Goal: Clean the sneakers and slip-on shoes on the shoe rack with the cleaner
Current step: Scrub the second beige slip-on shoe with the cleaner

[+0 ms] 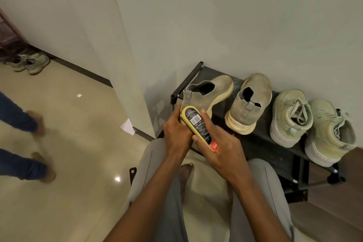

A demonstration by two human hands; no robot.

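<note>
Slip-on shoe point(204, 94), tilted at the shoe rack's point(261, 143) left end, gripped at its heel by the left hand point(176, 133) while the right hand point(218, 143) clasps the cleaner point(198, 125) against it: heel cleaning under way, with the sole's edge probably next.

Pale plain walls point(235, 15) fill the top of the frame, with a wall corner point(125, 65) jutting out at centre. Glossy beige tiled floor point(74, 163) lower left, with a bright light reflection point(117, 179). Dark skirting point(82, 69) along the left wall. Paper scraps point(128, 126) on the floor at centre left. Reddish-brown furniture point(7, 33) at far left edge, blurred.
</note>
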